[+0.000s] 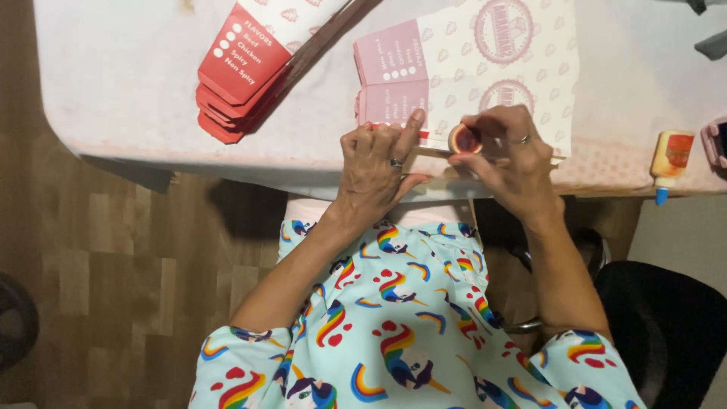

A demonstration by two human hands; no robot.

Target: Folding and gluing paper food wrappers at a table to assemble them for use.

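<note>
Pale, worn laminate covers the table (136, 91), whose near edge runs across the view just beyond the person's lap, with its left corner ending over the brown wood-pattern floor (106, 250). Bare tabletop lies open at the far left and at the far right beyond the cartons. A stack of flat red-and-white printed cardboard cartons (242, 60) lies well left of the hands. One flat pink-and-white printed cardboard carton (485, 68) lies spread in the middle, its near edge close to the table's edge.

On that near edge the left hand (375, 163) rests with fingers curled together, the index finger stretched out and pressing on the carton's lower flap. Just beside it, the right hand (515, 163) is closed on a small round roll of tape with an orange core (463, 139), pinched between thumb and fingers and held against the carton's edge. A small yellow glue bottle with a blue tip (668, 160) lies at the table's edge, well right of the hands. A black chair (666, 333) stands at lower right.
</note>
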